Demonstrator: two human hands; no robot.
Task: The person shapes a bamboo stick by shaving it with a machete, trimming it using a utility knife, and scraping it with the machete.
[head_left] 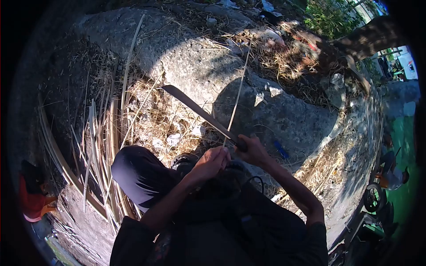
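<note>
My right hand [253,151] is closed round the dark handle of a machete [195,109], whose long blade points up and to the left. Close beside it, my left hand [213,163] pinches the near end of a thin pale strip, perhaps bamboo [240,91]. The strip runs up and away from me, and the blade crosses it just above my fingers. Whether the edge bites into the strip, I cannot tell. My bent knee in dark cloth [140,175] is to the left of my hands.
Several long split strips [113,177] lie in a bundle left of my knee. Dry shavings [151,119] cover the ground ahead, by a rough concrete slab [186,66]. A tree trunk [372,37] leans at the upper right. People are at both edges, with a motorcycle wheel [374,197] at right.
</note>
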